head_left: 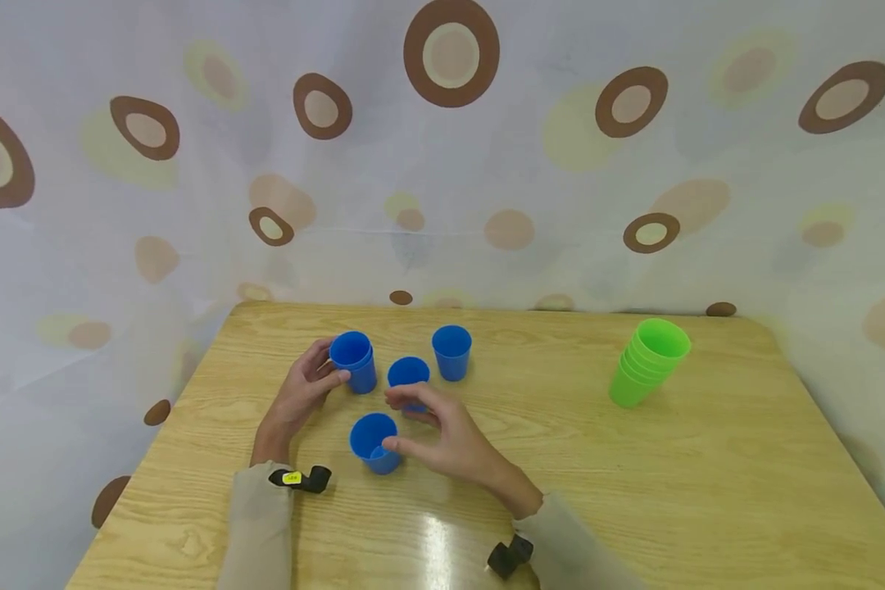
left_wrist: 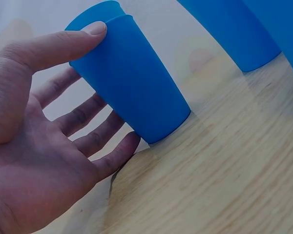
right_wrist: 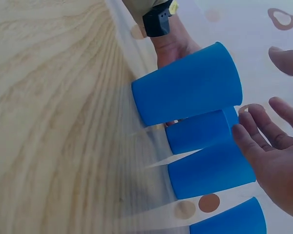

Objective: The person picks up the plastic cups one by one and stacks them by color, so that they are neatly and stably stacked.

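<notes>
My left hand [head_left: 302, 395] grips two nested blue cups [head_left: 365, 378] at the left. In the left wrist view its thumb [left_wrist: 78, 43] lies over the upper rim, with the fingers spread behind the wall; the stack's base is at the tabletop. My right hand [head_left: 450, 438] hovers over two single blue cups, its fingers loosely bent and holding nothing. Its thumb overlaps the rim of the nearest blue cup [head_left: 380, 464]; its fingers partly hide the middle blue cup [head_left: 407, 371]. In the right wrist view the fingertips are right beside the cup rims.
Another blue cup [head_left: 452, 360] stands upright farther back. A stack of several green cups [head_left: 643, 369] is at the right of the wooden table [head_left: 605, 492]. Behind the table's far edge hangs a patterned curtain [head_left: 501, 164].
</notes>
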### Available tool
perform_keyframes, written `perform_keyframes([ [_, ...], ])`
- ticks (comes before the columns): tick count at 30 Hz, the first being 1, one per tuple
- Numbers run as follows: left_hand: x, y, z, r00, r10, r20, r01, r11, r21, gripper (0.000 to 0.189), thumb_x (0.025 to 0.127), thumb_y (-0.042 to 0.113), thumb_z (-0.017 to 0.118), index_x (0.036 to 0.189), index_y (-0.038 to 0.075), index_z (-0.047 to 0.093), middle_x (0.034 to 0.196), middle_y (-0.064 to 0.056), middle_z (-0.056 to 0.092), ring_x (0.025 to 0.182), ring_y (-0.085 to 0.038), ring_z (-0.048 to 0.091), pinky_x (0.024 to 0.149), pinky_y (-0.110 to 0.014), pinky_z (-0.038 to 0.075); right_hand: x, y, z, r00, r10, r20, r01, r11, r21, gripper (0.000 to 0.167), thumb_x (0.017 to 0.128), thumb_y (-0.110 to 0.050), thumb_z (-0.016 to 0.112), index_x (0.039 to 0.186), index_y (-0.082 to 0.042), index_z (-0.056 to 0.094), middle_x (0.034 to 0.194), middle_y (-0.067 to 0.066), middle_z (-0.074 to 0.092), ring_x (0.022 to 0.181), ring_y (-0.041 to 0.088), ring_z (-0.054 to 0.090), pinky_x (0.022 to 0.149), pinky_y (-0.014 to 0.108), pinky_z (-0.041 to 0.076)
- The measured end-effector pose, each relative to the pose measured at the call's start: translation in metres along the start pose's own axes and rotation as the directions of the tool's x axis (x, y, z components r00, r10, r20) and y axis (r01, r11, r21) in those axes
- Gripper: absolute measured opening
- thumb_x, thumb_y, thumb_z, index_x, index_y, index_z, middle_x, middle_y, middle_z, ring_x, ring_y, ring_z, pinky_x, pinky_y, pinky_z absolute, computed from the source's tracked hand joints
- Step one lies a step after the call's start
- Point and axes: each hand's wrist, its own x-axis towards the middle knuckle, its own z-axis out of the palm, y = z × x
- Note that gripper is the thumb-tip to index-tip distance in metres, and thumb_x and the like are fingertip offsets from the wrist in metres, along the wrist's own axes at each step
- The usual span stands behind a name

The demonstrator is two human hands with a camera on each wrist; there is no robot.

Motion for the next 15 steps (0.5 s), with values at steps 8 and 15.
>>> perform_keyframes([
  [8,-0.0003,0.0011,0.0003,1.000,0.008,0.000,-0.008,0.999,0.036,0.057,0.100,0.005,0.065,0.151,0.004,0.040,0.154,-0.016,0.045,0.143,-0.036,0.042,0.107,-0.023,0.045,-0.0035,0.0028,0.0049,0.999,0.016,0.042,-0.015,0.999,-0.038,0.056,0.089,-0.008,0.081,0.138,-0.002,0.055,0.135,0.014,0.061,0.127,0.033,0.059,0.104,0.046,0.051],
  [15,-0.0007,-0.0004,0.0014,1.000,0.017,0.000,-0.017,0.998,0.055,0.056,0.101,0.005,0.064,0.151,0.003,0.040,0.154,-0.019,0.044,0.141,-0.032,0.044,0.106,-0.022,0.045,-0.0046,0.0039,0.0050,0.997,0.052,0.064,-0.050,0.998,-0.037,0.059,0.089,-0.011,0.082,0.140,-0.004,0.054,0.137,0.014,0.061,0.128,0.031,0.059,0.104,0.045,0.051],
])
